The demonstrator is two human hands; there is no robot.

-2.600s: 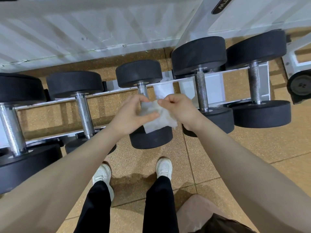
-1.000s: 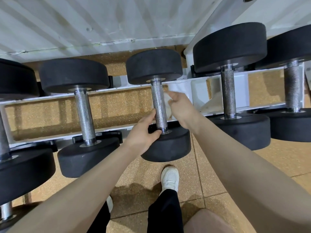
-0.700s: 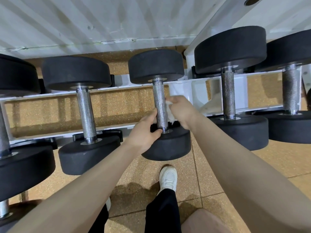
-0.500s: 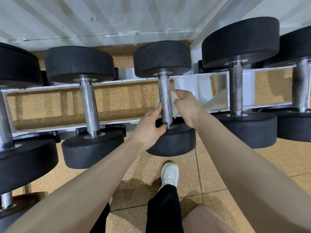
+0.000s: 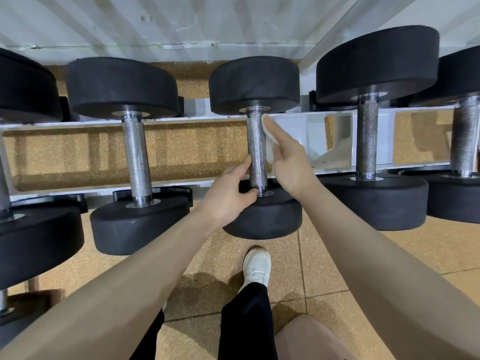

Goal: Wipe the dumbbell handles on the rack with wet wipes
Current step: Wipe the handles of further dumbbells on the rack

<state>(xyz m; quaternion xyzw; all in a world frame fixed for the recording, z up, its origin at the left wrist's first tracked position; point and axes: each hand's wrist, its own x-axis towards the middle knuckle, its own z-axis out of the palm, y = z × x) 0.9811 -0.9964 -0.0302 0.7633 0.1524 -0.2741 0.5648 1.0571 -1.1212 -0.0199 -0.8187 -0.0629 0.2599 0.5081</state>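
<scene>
While left hand (image 5: 228,197) pinches the heavy, rigid handle (image 5: 255,152) low, right hand (image 5: 288,162) flat-presses the limp wipe (image 5: 268,141) against its knurling.

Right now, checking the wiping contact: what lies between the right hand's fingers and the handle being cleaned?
In the head view, a white wet wipe lies pressed between the right hand and the middle dumbbell handle, along its right side.

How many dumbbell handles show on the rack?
5: far-left handle at the edge, second handle, centre handle being wiped, fourth handle, far-right handle. More may lie outside view.
</scene>
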